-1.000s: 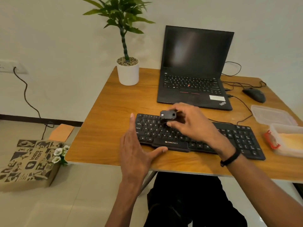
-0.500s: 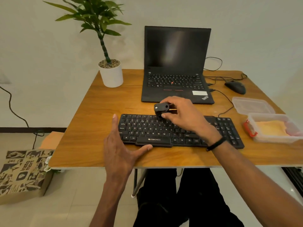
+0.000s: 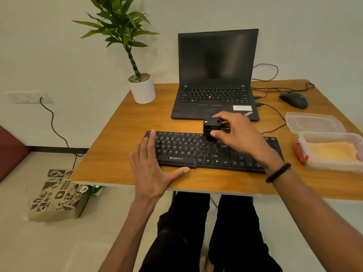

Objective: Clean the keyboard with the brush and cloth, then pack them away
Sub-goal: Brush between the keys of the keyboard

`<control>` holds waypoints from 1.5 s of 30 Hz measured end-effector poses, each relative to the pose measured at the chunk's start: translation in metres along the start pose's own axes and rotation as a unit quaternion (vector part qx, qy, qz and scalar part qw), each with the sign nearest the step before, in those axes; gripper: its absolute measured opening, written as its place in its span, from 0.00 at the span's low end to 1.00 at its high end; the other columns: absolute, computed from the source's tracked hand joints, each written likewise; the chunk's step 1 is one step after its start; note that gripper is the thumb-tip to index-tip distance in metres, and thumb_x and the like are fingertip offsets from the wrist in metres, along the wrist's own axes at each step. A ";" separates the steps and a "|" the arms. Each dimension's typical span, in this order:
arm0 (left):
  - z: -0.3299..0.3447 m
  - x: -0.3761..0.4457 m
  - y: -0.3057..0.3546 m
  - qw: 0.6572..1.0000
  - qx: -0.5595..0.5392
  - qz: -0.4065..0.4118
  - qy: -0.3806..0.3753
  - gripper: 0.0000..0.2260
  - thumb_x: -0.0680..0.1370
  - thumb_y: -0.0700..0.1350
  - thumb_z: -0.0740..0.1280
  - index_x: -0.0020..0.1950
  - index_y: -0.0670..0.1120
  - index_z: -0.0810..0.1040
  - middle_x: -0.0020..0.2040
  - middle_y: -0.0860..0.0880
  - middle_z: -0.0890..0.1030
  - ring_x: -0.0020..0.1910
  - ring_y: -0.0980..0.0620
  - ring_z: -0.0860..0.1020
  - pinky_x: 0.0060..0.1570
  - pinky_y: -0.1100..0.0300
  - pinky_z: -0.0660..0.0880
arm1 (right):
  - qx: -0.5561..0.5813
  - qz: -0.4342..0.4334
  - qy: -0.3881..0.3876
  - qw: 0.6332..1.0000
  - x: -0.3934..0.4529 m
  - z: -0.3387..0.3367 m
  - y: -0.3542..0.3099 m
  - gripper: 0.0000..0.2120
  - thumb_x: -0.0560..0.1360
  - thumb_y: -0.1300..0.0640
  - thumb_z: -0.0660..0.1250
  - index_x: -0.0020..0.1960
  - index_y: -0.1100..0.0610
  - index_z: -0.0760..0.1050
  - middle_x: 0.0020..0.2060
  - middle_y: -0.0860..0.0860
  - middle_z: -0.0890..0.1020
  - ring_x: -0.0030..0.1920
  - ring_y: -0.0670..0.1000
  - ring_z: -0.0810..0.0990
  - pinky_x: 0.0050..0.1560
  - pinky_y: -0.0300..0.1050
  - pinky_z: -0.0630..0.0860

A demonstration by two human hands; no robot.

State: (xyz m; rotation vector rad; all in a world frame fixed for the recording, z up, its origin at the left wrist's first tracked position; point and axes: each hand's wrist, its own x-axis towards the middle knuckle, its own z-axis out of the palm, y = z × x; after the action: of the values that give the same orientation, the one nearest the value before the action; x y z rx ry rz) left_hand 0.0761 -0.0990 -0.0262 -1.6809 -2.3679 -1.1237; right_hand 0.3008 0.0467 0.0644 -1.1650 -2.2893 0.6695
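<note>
Right hand (image 3: 238, 138): fingers curled round the black brush (image 3: 211, 128), held over the keyboard's top rows.
Left hand (image 3: 152, 166): flat, fingers straight, resting on the keyboard (image 3: 184, 150) at its left end.
Cloth (image 3: 332, 151): yellow, in the plastic container (image 3: 334, 165), right of the right hand.

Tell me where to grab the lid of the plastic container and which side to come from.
Take the lid by its near right rim, coming from the right with the right hand. It lies flat on the table, thin and shallow, so only the edge lip offers a pinch. The container crowds its front edge and a cable runs along its left, so those sides look awkward.
</note>
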 end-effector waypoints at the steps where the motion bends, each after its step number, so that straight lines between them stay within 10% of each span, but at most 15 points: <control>1: 0.006 -0.002 0.009 1.000 0.017 0.003 -0.007 0.63 0.60 0.82 0.70 0.85 0.56 0.47 0.81 0.46 0.64 0.81 0.41 0.60 0.78 0.32 0.57 | 0.001 -0.005 -0.015 1.000 -0.002 0.002 0.004 0.20 0.76 0.55 0.75 0.66 0.47 0.77 0.60 0.47 0.82 0.59 0.45 0.78 0.60 0.42 0.76; 10: 0.034 -0.009 0.036 1.000 0.027 -0.006 -0.015 0.61 0.61 0.79 0.71 0.85 0.59 0.44 0.83 0.49 0.62 0.84 0.44 0.54 0.80 0.31 0.48 | 0.097 -0.035 -0.237 0.966 -0.066 -0.038 0.005 0.17 0.76 0.56 0.76 0.63 0.49 0.79 0.55 0.41 0.84 0.56 0.38 0.82 0.54 0.34 0.79; 17: 0.044 -0.001 0.070 0.996 0.019 0.059 -0.069 0.60 0.62 0.79 0.70 0.84 0.60 0.43 0.83 0.49 0.61 0.84 0.46 0.52 0.80 0.33 0.40 | -0.018 0.052 0.060 0.997 -0.040 -0.044 0.036 0.21 0.76 0.55 0.75 0.68 0.49 0.76 0.61 0.47 0.81 0.61 0.45 0.76 0.60 0.41 0.70; 29: 0.064 0.002 0.084 0.992 -0.035 0.092 -0.076 0.60 0.63 0.79 0.69 0.84 0.61 0.39 0.82 0.47 0.63 0.84 0.44 0.54 0.79 0.31 0.39 | 0.024 0.107 -0.093 0.990 -0.092 -0.070 0.009 0.16 0.73 0.51 0.77 0.59 0.45 0.81 0.51 0.39 0.85 0.55 0.40 0.83 0.53 0.36 0.79; 33: 0.056 -0.007 0.078 0.985 -0.088 0.126 -0.076 0.58 0.64 0.79 0.68 0.85 0.58 0.46 0.83 0.48 0.62 0.85 0.45 0.53 0.79 0.29 0.41 | 0.145 0.155 0.002 0.977 -0.095 -0.061 -0.004 0.16 0.71 0.55 0.78 0.58 0.50 0.83 0.50 0.40 0.87 0.52 0.42 0.86 0.53 0.41 0.80; 38: 0.029 -0.020 0.062 0.976 -0.176 0.117 -0.045 0.52 0.67 0.74 0.72 0.84 0.54 0.57 0.75 0.52 0.74 0.76 0.48 0.67 0.76 0.36 0.63 | 0.378 0.221 0.080 0.896 -0.067 -0.024 -0.021 0.22 0.72 0.62 0.77 0.64 0.60 0.78 0.54 0.60 0.86 0.53 0.58 0.87 0.52 0.52 0.85; 45: -0.011 -0.010 0.025 0.963 -0.270 -0.008 0.004 0.39 0.72 0.58 0.80 0.80 0.51 0.69 0.62 0.60 0.80 0.62 0.55 0.75 0.60 0.54 0.77 | 0.522 0.217 0.046 0.824 -0.022 0.041 -0.070 0.24 0.75 0.66 0.72 0.69 0.54 0.73 0.53 0.62 0.87 0.53 0.62 0.87 0.54 0.56 0.84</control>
State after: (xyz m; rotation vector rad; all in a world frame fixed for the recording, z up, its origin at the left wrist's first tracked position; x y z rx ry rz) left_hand 0.0966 -0.1089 -0.0090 -1.7751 -2.1953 -1.9083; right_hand 0.2455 -0.0157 0.0722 -1.0550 -1.1544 1.6924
